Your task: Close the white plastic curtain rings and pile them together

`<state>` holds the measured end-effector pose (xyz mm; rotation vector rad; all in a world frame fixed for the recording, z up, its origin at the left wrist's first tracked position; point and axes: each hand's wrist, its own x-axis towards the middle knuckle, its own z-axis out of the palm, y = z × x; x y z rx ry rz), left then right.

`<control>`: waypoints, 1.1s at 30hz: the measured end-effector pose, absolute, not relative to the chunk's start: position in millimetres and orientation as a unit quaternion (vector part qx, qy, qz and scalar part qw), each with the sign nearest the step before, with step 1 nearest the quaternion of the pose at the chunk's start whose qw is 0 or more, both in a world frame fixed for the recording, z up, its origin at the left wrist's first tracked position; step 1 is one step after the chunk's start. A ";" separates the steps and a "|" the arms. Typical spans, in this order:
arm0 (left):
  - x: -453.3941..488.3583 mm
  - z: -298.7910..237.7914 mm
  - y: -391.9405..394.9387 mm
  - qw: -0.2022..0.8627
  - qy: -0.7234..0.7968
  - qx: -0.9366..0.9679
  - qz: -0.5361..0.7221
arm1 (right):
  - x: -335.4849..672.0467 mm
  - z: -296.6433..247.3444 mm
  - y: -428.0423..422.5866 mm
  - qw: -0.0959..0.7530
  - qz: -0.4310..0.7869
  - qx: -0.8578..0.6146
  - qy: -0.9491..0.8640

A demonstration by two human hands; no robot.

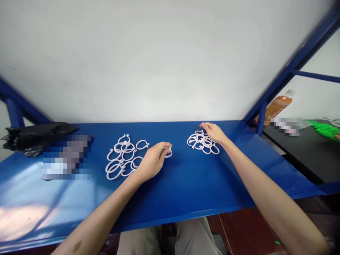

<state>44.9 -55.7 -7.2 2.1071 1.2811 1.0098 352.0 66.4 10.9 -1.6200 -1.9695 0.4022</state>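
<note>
Two beige trouser legs point(140, 242) show at six o'clock, with dark red floor tiles point(248, 230) at five. Above them spreads a glossy blue tabletop point(183, 193), its front edge running across and pale glare lying toward eight. From its middle, a loose cluster of open white rings with balled tips point(114, 174) lies at nine o'clock; the left hand point(154, 161), just beside it, pinches a single white ring point(170, 154) between fingertips and thumb. A tighter ring pile point(206, 144) sits at one o'clock, where the right hand point(212, 131) reaches over it, fingers drawn together; whether they grip a ring I cannot tell. At ten o'clock rest a pixelated packet point(70, 156) and a crumpled black plastic bag point(39, 134). Toward two, past a blue metal frame point(261, 118), a black side table point(294, 150) bears bright green pieces point(324, 129) beside another person's fingers point(338, 136), and an orange drink bottle point(278, 106) leans there. At twelve, a plain whitish wall point(148, 63) closes the view.
</note>
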 end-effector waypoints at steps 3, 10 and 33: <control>45.1 -4.0 -55.1 0.258 0.465 0.766 0.360 | 369.9 4.4 80.3 0.248 0.183 -0.599 -0.739; 47.4 -1.5 -53.1 0.267 0.472 0.770 0.335 | 377.4 0.3 69.6 0.262 0.162 -0.581 -0.754; 44.3 -4.1 -55.3 0.218 0.450 0.810 0.307 | 253.8 -3.0 -49.5 0.333 0.199 -0.308 -0.869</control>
